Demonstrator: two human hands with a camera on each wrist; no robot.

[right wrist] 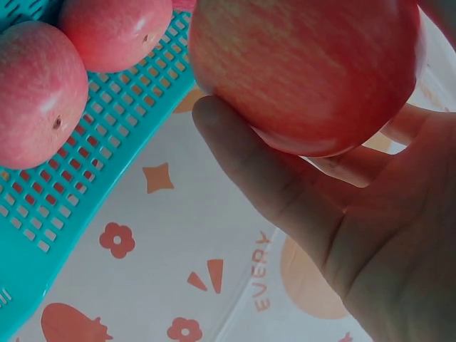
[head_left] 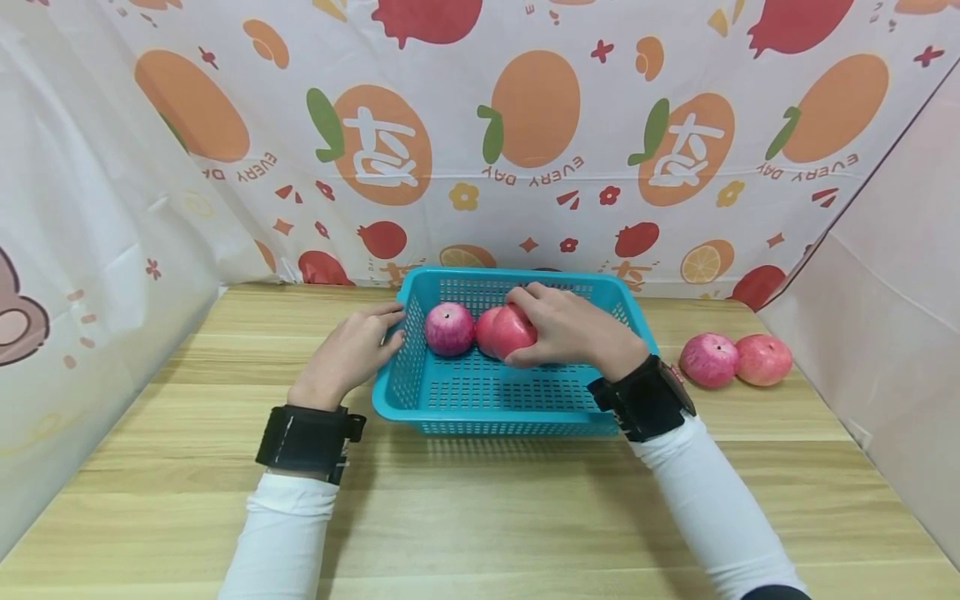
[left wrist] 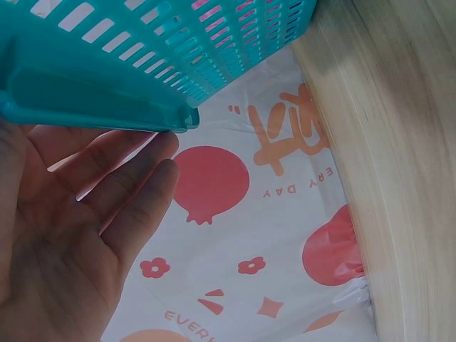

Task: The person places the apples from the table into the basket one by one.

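Observation:
In my right hand (head_left: 573,329) is a red apple (head_left: 514,332), gripped with thumb and fingers over the blue-green plastic basket (head_left: 487,415). The right wrist view shows this apple (right wrist: 306,71) close up, the thumb along its side. Inside the basket sit a purplish-red apple (head_left: 449,329) and a red one (head_left: 486,331) partly hidden behind the held apple. Two pink-red apples, one (right wrist: 39,96) below the other (right wrist: 117,32), show in the basket in the right wrist view. My left hand (head_left: 348,350) has its extended fingertips at the basket's left rim (left wrist: 92,121) and holds nothing.
Right of the basket, a purplish apple (head_left: 709,360) and a pinkish-red apple (head_left: 764,360) lie side by side on the wooden table (head_left: 495,517). A fruit-printed white sheet (head_left: 465,167) hangs close behind the basket, with pale walls at both sides.

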